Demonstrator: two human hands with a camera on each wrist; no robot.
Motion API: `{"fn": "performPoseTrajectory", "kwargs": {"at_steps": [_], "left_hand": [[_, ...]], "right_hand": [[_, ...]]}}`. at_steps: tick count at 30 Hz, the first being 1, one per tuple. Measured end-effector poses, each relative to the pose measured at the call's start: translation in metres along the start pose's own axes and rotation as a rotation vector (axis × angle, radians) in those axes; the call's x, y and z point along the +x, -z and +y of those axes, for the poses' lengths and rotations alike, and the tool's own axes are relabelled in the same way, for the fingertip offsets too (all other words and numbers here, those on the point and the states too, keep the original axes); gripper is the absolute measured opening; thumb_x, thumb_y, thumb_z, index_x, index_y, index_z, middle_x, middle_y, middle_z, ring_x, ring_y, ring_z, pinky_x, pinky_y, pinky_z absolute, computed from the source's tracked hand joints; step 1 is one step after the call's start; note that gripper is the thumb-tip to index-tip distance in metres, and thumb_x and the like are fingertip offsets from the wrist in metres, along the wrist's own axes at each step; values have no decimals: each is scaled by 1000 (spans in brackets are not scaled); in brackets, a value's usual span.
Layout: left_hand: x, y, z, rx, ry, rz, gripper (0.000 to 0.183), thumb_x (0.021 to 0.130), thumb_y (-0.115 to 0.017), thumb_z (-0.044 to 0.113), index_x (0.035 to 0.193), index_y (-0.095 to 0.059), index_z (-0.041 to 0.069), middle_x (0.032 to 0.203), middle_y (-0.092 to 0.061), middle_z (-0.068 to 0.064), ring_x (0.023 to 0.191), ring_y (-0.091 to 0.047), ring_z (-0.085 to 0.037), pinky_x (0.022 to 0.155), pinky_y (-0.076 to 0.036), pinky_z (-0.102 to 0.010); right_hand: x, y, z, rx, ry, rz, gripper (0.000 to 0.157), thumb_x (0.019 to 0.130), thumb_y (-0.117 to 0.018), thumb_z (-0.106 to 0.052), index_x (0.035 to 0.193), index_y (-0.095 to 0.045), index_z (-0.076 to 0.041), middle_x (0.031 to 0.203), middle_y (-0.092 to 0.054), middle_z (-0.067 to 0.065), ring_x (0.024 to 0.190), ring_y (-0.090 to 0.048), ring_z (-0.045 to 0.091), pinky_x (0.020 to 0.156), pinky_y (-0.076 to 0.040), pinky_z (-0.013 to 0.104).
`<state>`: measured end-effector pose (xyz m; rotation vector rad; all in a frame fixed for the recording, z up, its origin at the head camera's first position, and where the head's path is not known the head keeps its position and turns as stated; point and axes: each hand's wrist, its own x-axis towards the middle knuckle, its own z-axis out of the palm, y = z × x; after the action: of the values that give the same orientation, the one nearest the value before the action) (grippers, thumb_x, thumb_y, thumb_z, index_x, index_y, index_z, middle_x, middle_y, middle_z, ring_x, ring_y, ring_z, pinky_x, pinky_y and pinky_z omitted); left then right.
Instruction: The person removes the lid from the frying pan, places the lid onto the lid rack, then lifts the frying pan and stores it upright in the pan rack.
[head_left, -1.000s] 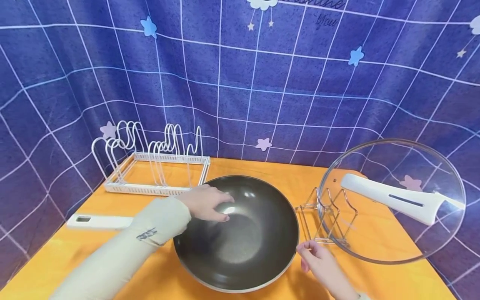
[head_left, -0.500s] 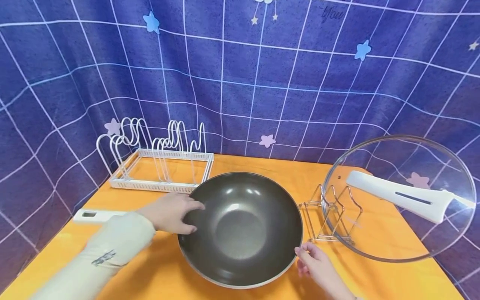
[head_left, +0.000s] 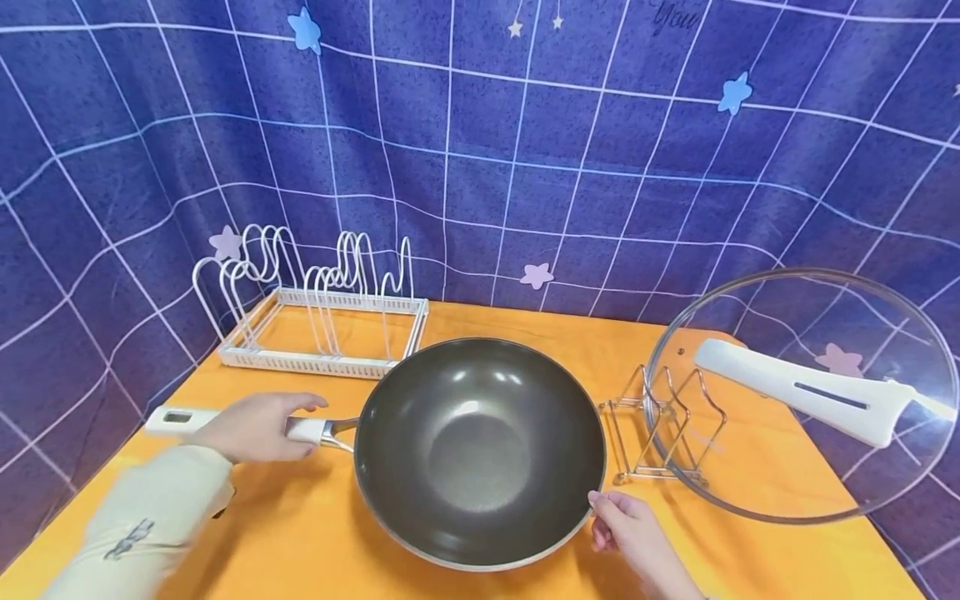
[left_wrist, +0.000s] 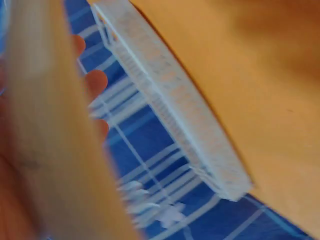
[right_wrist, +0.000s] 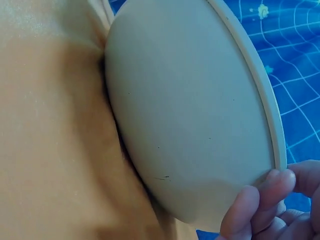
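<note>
A dark-lined wok (head_left: 480,462) with a long white handle (head_left: 178,419) rests on the orange tabletop, its handle pointing left. My left hand (head_left: 251,427) straddles that handle, thumb on the near side and straight fingers above the far side. In the left wrist view the blurred handle (left_wrist: 55,120) crosses in front of the fingertips (left_wrist: 96,82); contact is hard to tell. At the wok's right edge my right hand (head_left: 630,529) pinches the rim. The right wrist view shows its fingers (right_wrist: 242,210) against the pale outer side of the wok (right_wrist: 185,110).
A white wire rack (head_left: 322,364) stands at the back left, just behind the wok. On the right, a glass lid (head_left: 780,492) with a white handle (head_left: 795,387) stands upright in a small metal rack (head_left: 660,473). A blue grid-patterned curtain (head_left: 480,200) hangs behind.
My left hand has moved left, from over the wok's inside to its handle. The right hand keeps its place at the rim, and the wok has hardly moved.
</note>
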<state>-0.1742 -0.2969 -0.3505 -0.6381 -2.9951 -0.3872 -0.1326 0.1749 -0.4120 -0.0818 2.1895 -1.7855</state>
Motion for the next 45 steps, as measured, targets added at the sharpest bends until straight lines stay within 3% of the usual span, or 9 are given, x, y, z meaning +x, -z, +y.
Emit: {"fn": "performPoseTrajectory", "kwargs": {"at_steps": [6, 10, 14, 19, 23, 27, 29, 34, 45], "left_hand": [[2, -5, -7, 71, 120, -66, 52, 65, -76, 44, 108, -67, 17, 80, -64, 7, 71, -58, -14, 59, -47, -36], [0, -7, -2, 134, 170, -85, 27, 62, -73, 45, 77, -63, 24, 68, -57, 9, 62, -50, -14, 51, -42, -35], [-1, -8, -1, 167, 209, -89, 28, 61, -71, 43, 62, -49, 25, 59, -48, 9, 56, -42, -14, 48, -37, -34], [-2, -9, 0, 176, 222, -98, 28, 61, -70, 42, 61, -48, 25, 59, -47, 8, 56, -42, -14, 47, -36, -34], [-4, -10, 0, 179, 217, -99, 29, 63, -70, 44, 63, -48, 24, 60, -47, 8, 57, -42, -15, 48, -36, -35], [-7, -13, 1, 210, 219, -45, 31, 64, -70, 43, 62, -45, 24, 58, -45, 8, 55, -42, -15, 47, -36, -34], [-7, -16, 2, 224, 222, -7, 31, 64, -69, 41, 61, -44, 24, 57, -44, 8, 53, -42, -14, 46, -36, -34], [-4, -20, 7, 238, 236, 29, 29, 63, -68, 40, 59, -45, 23, 57, -45, 8, 53, -42, -14, 46, -38, -35], [7, -18, 13, 261, 275, 49, 30, 62, -67, 43, 59, -47, 22, 56, -46, 6, 52, -43, -15, 45, -38, -36]], "right_hand": [[1, -7, -2, -9, 20, 66, 27, 98, -49, -18, 76, -53, -4, 53, -47, -3, 52, -52, 10, 64, -49, 23], [2, -10, -4, 5, 27, 48, 26, 98, -49, -16, 75, -54, -3, 52, -47, -3, 52, -52, 10, 61, -49, 22], [3, -9, -5, 21, 27, -7, 25, 98, -48, -15, 75, -54, -5, 54, -50, -5, 53, -54, 7, 60, -49, 20], [5, -3, -9, 39, 21, -111, 21, 98, -45, -13, 79, -51, -9, 60, -56, -5, 55, -56, 5, 61, -52, 21], [9, -3, -14, 36, 8, -87, 8, 93, -48, -8, 94, -43, -2, 60, -56, -2, 52, -57, 8, 55, -50, 21], [12, -7, -18, 65, -34, 23, 42, 89, -52, -5, 120, -26, 6, 60, -58, 0, 50, -59, 10, 49, -46, 19], [12, -8, -17, 96, -60, 62, 45, 92, -52, -5, 123, -23, 7, 60, -58, 0, 49, -59, 10, 49, -46, 18], [11, -9, -14, 133, -76, 104, 33, 94, -50, -6, 115, -28, 5, 58, -57, -2, 47, -57, 7, 48, -46, 17], [22, 5, -22, 44, -35, 40, 15, 90, -47, 1, 94, -34, -3, 54, -56, -2, 45, -58, 9, 47, -47, 19]]}}
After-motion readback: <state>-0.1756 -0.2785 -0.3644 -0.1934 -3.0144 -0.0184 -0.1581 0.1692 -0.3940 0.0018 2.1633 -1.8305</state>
